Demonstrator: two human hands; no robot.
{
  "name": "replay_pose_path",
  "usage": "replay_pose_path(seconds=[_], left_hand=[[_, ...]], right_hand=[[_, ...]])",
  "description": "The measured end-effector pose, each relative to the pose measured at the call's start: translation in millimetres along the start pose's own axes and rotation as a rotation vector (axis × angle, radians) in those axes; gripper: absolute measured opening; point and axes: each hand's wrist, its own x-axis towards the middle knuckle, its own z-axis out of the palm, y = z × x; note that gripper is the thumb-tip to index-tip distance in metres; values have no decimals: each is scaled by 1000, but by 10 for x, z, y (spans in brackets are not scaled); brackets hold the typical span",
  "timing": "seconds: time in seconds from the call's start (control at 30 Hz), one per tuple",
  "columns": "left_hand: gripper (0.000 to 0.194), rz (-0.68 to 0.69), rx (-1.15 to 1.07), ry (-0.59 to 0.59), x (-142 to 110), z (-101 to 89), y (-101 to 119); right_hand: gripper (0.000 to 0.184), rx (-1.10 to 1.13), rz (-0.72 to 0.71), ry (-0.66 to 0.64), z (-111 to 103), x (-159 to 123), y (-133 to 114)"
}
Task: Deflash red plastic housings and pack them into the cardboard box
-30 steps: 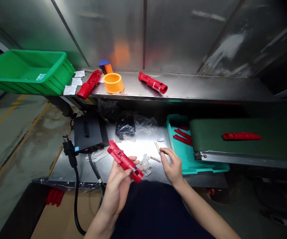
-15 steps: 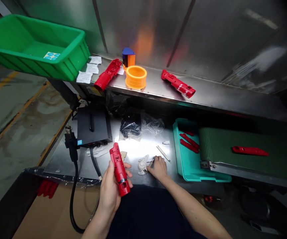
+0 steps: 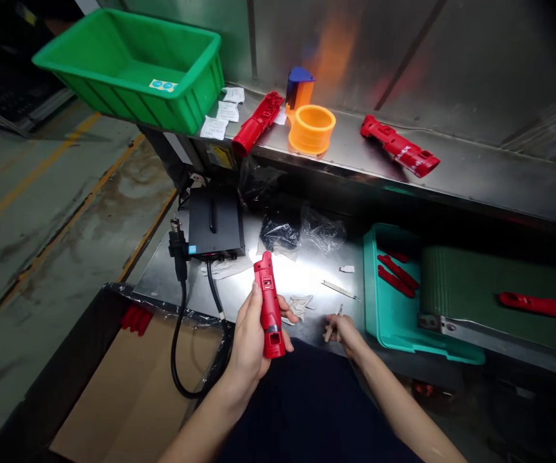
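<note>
My left hand (image 3: 251, 344) grips a red plastic tool housing (image 3: 270, 315) upright, with a small square opening at its lower end. My right hand (image 3: 345, 334) rests low at the steel bench's near edge, pinching a thin pale stick with a metal tip (image 3: 333, 326). A crumpled white cloth (image 3: 300, 306) lies between my hands. A slim metal strip (image 3: 338, 290) lies on the bench (image 3: 316, 273) beyond my right hand.
A teal tray (image 3: 384, 308) holds red strips beside a green conveyor belt (image 3: 481, 289) carrying a red part (image 3: 541, 307). The upper steel shelf (image 3: 471, 170) holds a green crate (image 3: 133, 71), an orange ring (image 3: 311, 130) and red housings (image 3: 398, 145). A black box (image 3: 215, 222) trails a cable.
The view has swung, shifting everything right and down. My left hand has turned the housing upright. My right hand has dropped from mid-air to the bench edge, now with the stick upright.
</note>
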Motion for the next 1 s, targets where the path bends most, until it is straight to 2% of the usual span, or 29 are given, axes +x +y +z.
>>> replay_pose_path(seconds=[0.1,0.2,0.23,0.27,0.33,0.43,0.6,1.0], left_hand=[[47,-19,-3,-46,-77,136,0],[48,-49,40,-86,-163,311,-13],[48,-48,63,-92,-192,369,-22],[48,-37,89,-99,-219,425,-34],[50,-8,151,-126,-269,521,-64],[51,13,221,-158,-328,626,-115],[46,2,217,-135,-389,718,-170],[46,29,232,-71,-474,753,-205]], right_hand=[[24,213,-109,-58,-359,-436,-173],[23,271,-318,-115,-747,-967,-486],[20,114,-494,-156,-852,-1119,-613],[17,-78,-653,-131,-936,-1243,-741],[19,-403,-954,-8,-1038,-1400,-967],[23,-720,-1182,136,-1070,-1458,-1155],[15,-950,-1271,208,-1057,-1455,-1153],[9,-1131,-1317,242,-1062,-1478,-1165]])
